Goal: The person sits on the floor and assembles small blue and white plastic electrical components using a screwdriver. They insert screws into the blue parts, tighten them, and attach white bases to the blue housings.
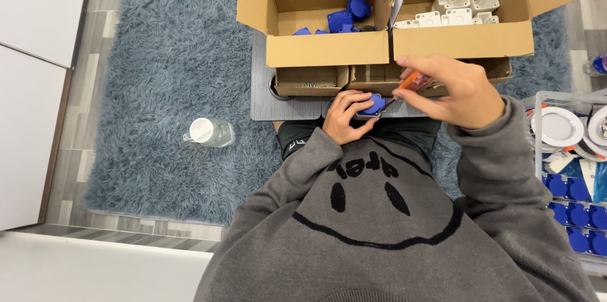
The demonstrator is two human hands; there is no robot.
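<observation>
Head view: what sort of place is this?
Probably a home floor used as an assembly spot: shaggy grey-blue rug, cardboard boxes of blue parts and white parts, clear bin of finished pieces.

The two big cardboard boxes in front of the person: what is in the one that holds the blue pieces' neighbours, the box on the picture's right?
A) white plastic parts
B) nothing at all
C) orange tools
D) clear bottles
A: the right-hand cardboard box holds white plastic parts, while the other cardboard box holds blue parts.
</observation>
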